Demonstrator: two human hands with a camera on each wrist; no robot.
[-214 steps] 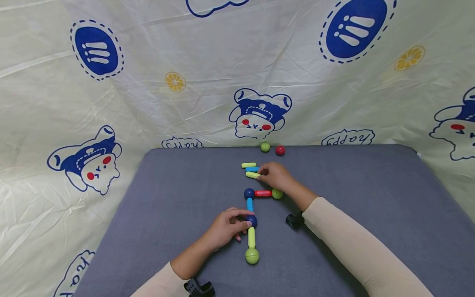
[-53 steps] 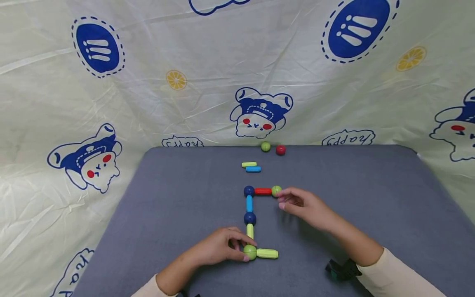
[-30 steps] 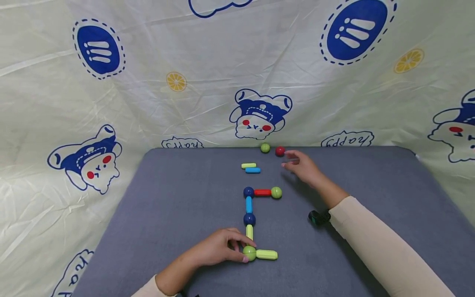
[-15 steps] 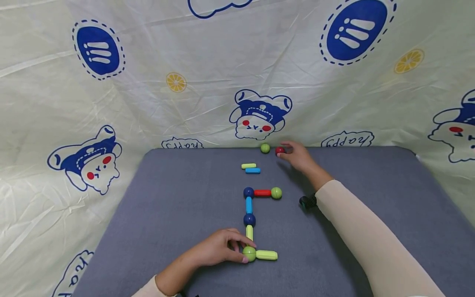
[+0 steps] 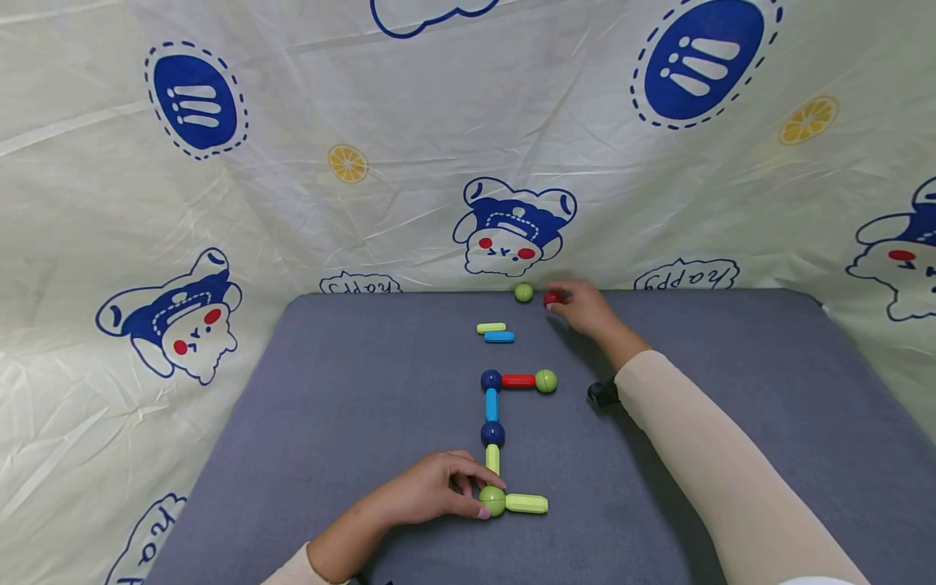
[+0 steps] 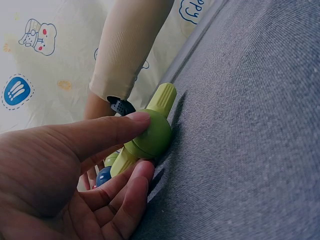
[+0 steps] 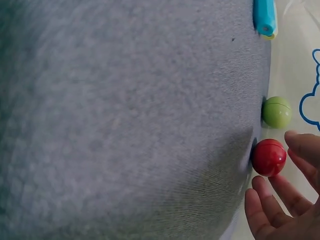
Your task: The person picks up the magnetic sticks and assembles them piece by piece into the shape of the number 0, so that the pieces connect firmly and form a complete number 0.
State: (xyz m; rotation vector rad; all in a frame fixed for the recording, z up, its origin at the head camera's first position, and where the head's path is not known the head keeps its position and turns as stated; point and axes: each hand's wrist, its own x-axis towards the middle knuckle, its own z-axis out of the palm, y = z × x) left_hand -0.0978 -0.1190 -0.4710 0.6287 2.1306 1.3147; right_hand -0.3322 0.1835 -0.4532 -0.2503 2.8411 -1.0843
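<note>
My left hand (image 5: pixel 446 487) pinches a green ball (image 6: pixel 152 137) at the near end of a chain of sticks and balls. A yellow-green stick (image 5: pixel 526 504) juts right from that ball. Another yellow-green stick (image 5: pixel 493 459) runs away from it to a dark blue ball (image 5: pixel 493 433). Beyond come a blue stick (image 5: pixel 492 405), a second dark blue ball (image 5: pixel 491 380), a red stick (image 5: pixel 518 380) and a green ball (image 5: pixel 546 380). At the table's far edge, thumb and fingers of my right hand (image 5: pixel 585 309) curl round a red ball (image 7: pixel 269 157).
Left of the red ball stands a loose green ball (image 5: pixel 523 292), close to the patterned curtain (image 5: pixel 409 219). A loose yellow-green stick (image 5: pixel 491 328) and a blue stick (image 5: pixel 500 337) lie side by side on the grey table (image 5: pixel 351 374).
A yellow-green stick has left the loose group, and one now juts from the near green ball. My left hand moved nearer onto that ball; my right hand went to the red ball and closed round it.
</note>
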